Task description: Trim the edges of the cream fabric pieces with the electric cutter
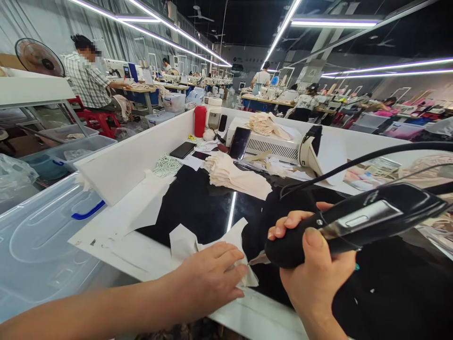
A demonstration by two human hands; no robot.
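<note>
A cream fabric piece [235,234] lies folded and partly raised near the table's front edge. My left hand [214,271] is over it, fingers bent and closed on the cloth; part of the piece is hidden beneath. My right hand [314,264] is wrapped around a black corded handheld tool [357,222] with a silver side panel. Its narrow metal tip points left and meets the fabric's edge, close to my left fingertips. Beyond my hands, a layered stack of cream fabric pieces [237,174] rests on the glossy black work surface [208,212].
Low white walls [141,151] border the table. Along the back stand a phone [239,143], a red container [200,121] and a white vented box [269,141] topped with fabric. A black cable [371,163] arcs over the right side. A clear lidded bin [46,236] stands at left.
</note>
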